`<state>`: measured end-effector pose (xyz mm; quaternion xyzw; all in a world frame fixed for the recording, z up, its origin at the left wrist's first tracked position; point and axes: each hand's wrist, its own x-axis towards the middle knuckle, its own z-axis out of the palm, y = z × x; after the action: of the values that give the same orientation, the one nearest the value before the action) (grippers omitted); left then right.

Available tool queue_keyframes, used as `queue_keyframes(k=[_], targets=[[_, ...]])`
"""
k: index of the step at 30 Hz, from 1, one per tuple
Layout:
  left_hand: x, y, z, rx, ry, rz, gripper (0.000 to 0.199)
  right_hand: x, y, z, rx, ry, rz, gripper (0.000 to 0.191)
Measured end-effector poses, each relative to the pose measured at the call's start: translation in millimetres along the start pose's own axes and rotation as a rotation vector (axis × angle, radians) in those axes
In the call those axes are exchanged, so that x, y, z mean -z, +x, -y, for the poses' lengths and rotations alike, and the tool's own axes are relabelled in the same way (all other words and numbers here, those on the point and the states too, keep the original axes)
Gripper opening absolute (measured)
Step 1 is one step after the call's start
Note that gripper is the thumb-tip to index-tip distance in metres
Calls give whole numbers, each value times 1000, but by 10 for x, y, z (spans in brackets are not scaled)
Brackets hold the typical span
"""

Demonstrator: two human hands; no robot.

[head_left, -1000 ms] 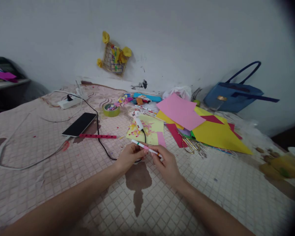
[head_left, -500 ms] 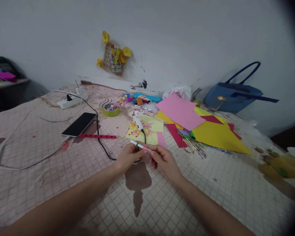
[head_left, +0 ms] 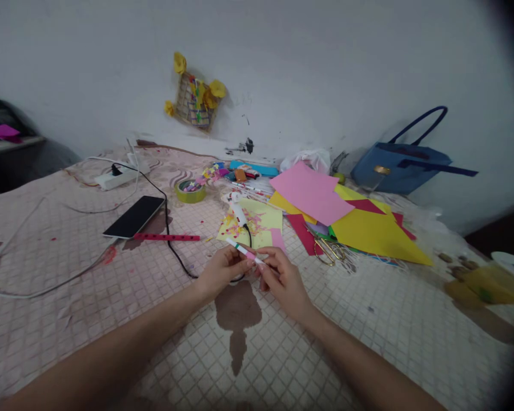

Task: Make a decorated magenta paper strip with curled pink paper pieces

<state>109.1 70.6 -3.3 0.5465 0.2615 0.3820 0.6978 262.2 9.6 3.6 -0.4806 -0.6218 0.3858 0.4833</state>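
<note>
Both hands hold a slim white pen [head_left: 235, 244] with a green band, slanting down to the right. Near its middle, pink paper [head_left: 250, 255] lies around or along the barrel. My left hand [head_left: 221, 273] pinches it from the left, thumb on top. My right hand [head_left: 285, 281] has its fingers closed at the lower end, which they partly hide. Just beyond the hands, a white glue gun [head_left: 239, 214] with a black cord lies on a pale yellow sheet [head_left: 267, 217] scattered with small pink and yellow paper bits.
Coloured paper [head_left: 308, 191] is piled at right, with gold-handled scissors [head_left: 328, 251] by it. A tape roll [head_left: 190, 192], phone [head_left: 135, 216], red perforated strip [head_left: 171, 237] and power strip [head_left: 119, 177] lie left. A blue bag [head_left: 402, 168] stands against the wall.
The view has shifted slightly, so everything sits a little further left. The hands keep their grip on the pen, and slightly more of the pink paper shows between them.
</note>
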Motion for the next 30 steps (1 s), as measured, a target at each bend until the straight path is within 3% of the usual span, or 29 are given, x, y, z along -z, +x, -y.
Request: queue_keyframes(k=[10,18,21,26,30], targets=[[-1,-10,-63,54,100,0,30,-19,-39,58,-24,63,26,24],[-55,-34,-105,7,25,-108,33,-69,2,46,-172,477,91,21],[-59,-40,-111,-5,27,-98,34,-111,-2,36,-221,572,51,25],[-30,-44,-113,-22,168,-102,30,-66,6,25,-211,499,-34,39],[-12,-40,-114,-43,192,-50,27,32,43,36,-203,331,-49,40]])
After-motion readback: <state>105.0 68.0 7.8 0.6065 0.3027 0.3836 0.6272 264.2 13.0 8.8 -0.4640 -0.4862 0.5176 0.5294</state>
